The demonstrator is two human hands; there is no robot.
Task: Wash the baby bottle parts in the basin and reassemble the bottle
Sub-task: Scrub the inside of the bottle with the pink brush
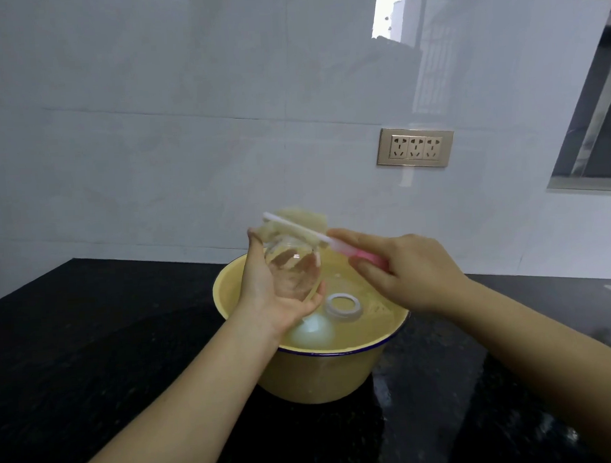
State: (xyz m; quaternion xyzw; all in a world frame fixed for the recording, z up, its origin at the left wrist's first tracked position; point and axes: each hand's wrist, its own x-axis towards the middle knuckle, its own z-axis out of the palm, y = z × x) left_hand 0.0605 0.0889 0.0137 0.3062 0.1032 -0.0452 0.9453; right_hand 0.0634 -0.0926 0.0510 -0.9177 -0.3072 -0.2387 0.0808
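Above a yellow basin (316, 377) of water, my left hand (270, 294) grips a clear glass bottle body (292, 268), tilted with its mouth toward the upper left. My right hand (406, 271) holds a bottle brush (298, 228) by its pink handle; the pale sponge head lies across the bottle's mouth. A white screw ring (343, 306) floats in the water. A whitish round part (313, 329), perhaps the cap, lies under the surface near the front rim.
The basin stands on a black speckled countertop (89, 352), which looks wet at the right. A white tiled wall rises behind, with a gold socket plate (415, 147). A window frame (598, 124) is at the far right.
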